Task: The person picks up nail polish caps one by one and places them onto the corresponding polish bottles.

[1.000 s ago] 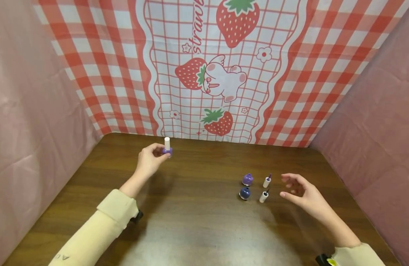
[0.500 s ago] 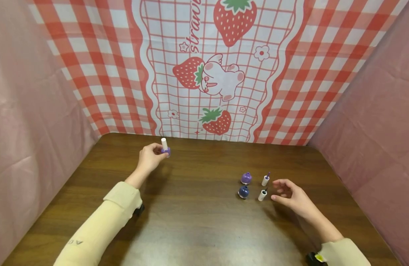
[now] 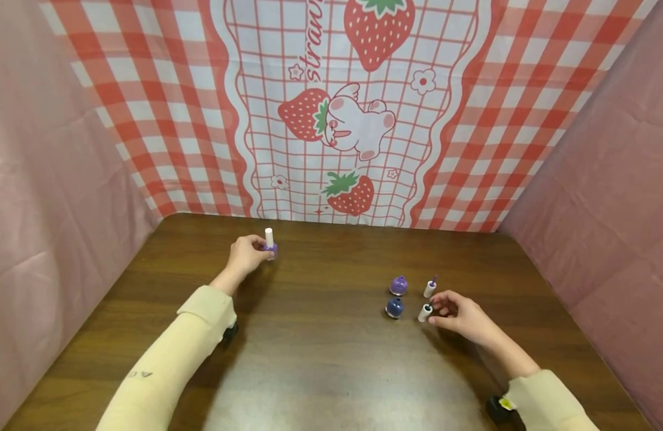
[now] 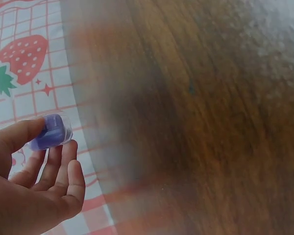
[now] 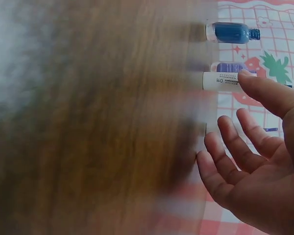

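Note:
My left hand (image 3: pixel 246 257) pinches a purple nail polish bottle (image 3: pixel 271 249) between thumb and fingers, near the table's back edge. The bottle is upright with its white cap on top; the left wrist view shows its purple glass body (image 4: pixel 51 132). My right hand (image 3: pixel 463 318) is beside a white nail polish cap (image 3: pixel 425 313) that stands with its dark brush up. Thumb and fingers are spread apart around the cap's near side, and in the right wrist view the thumb overlaps that cap (image 5: pixel 219 82). Behind it stands another white cap (image 3: pixel 429 290) with a purple brush.
Left of the caps stand two uncapped bottles, a purple one (image 3: pixel 398 286) and a dark blue one (image 3: pixel 394 308). The brown wooden table (image 3: pixel 320 347) ends at a red-and-white strawberry cloth (image 3: pixel 358 179). Pink cloth (image 3: pixel 595 179) hangs at both sides.
My right hand has moved left, up to the front cap with the dark brush. My left hand keeps hold of the purple bottle, which has come down slightly.

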A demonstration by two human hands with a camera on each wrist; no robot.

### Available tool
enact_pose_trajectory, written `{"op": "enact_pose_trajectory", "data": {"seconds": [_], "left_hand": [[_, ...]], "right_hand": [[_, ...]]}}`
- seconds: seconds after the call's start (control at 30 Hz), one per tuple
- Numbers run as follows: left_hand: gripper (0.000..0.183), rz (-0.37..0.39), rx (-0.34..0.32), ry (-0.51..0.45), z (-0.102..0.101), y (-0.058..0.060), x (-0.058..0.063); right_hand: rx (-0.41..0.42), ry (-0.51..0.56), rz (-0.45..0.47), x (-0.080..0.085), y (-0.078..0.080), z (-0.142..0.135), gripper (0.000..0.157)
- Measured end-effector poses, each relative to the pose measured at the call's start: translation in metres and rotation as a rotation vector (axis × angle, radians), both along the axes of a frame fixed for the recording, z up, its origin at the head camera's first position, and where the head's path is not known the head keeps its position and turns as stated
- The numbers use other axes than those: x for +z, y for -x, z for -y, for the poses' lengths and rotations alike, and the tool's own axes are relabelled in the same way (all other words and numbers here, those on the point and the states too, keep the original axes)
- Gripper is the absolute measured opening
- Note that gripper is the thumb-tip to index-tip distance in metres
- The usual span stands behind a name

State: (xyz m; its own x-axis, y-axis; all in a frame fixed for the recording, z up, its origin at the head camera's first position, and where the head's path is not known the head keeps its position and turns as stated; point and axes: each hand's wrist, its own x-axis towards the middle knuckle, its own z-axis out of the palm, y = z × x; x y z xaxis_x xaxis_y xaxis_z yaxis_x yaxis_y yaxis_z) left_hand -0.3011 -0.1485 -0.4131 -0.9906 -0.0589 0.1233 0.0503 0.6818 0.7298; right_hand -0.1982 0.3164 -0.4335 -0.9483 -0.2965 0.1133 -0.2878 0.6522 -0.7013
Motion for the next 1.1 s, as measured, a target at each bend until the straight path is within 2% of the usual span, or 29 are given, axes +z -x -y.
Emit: {"op": "enact_pose_trajectory", "data": {"seconds": [0.33, 0.57, 0.73, 0.87, 1.1], "left_hand": [[0.032, 0.042, 0.013, -0.009, 0.000, 0.007, -0.008], [0.033, 0.086, 0.004, -0.025, -0.001, 0.006, -0.012], [0.032, 0.084, 0.000, -0.018, -0.002, 0.006, -0.015], [0.034, 0.082, 0.000, -0.015, -0.003, 0.004, -0.014], [0.038, 0.081, -0.014, -0.031, -0.003, -0.001, -0.007]], "right_hand": [[-0.001, -0.109, -0.033, 0.001, 0.009, 0.007, 0.032], [0.016, -0.139, -0.060, -0.001, 0.011, 0.006, 0.028], [0.044, -0.129, -0.102, -0.004, 0.011, 0.004, 0.026], [0.065, -0.129, -0.123, -0.004, 0.011, 0.004, 0.024], [0.087, -0.128, -0.109, -0.003, 0.012, 0.004, 0.021]]}}
